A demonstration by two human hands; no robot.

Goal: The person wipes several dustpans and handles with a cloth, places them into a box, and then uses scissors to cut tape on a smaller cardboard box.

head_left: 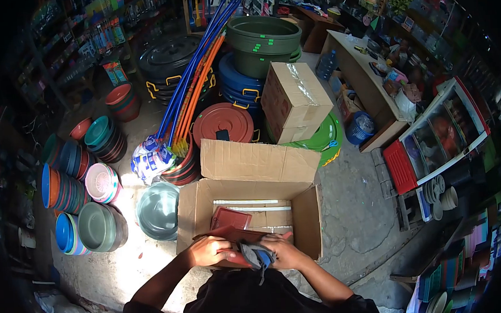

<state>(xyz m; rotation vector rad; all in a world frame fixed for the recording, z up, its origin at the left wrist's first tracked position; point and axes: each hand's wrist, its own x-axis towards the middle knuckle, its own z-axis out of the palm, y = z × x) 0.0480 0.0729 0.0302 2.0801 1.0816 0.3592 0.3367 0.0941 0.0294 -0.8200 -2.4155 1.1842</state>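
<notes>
Hands (209, 251), set apart, clasp a reddish item (238, 233) between them over the carton (256, 162).

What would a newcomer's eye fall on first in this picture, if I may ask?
A newcomer would probably notice first the slanting bundle of long blue and orange poles at upper centre. Next would come the open brown cardboard box at lower centre, with the person's left hand and right hand at its near side. The stacks of round, multicoloured plastic basins on the left might also stand out.
</notes>
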